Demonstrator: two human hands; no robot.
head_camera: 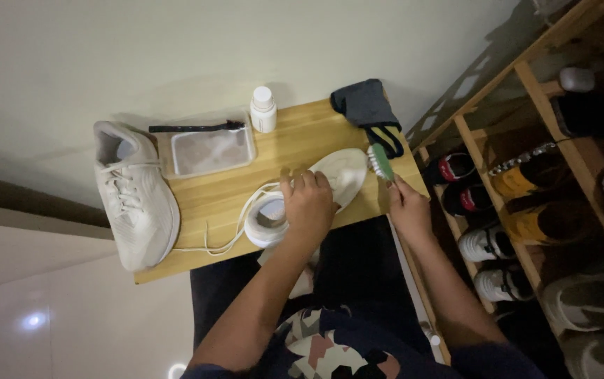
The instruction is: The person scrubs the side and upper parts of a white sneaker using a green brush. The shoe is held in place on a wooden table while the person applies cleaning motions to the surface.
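Nearest the camera: dark lap and a patterned shirt hem, both forearms reaching up to a small wooden tabletop (211, 203). Left hand (309, 207) lies over a white shoe (316, 193) resting on the near edge of the tabletop, fingers curled down and clamped around its upper; the heel opening shows just left of the hand, the toe pokes out beyond the knuckles toward the right. Loose white laces (228, 242) trail from that shoe leftward across the wood. Right hand (408, 207) is closed around the handle of a green brush (380, 161), white bristles touching the shoe's toe. Left end of the tabletop: a second white shoe (133, 193), laced, sole down, overhanging the edge slightly. Farther back: a shallow rectangular tray (211, 151) of cloudy liquid, a thin black brush (193, 128) lying just behind it, a small white bottle (263, 109) upright at the far edge, and a dark grey cloth (368, 109) bunched at the far right corner. To the right, a wooden shoe rack (526, 77) holding several pairs.
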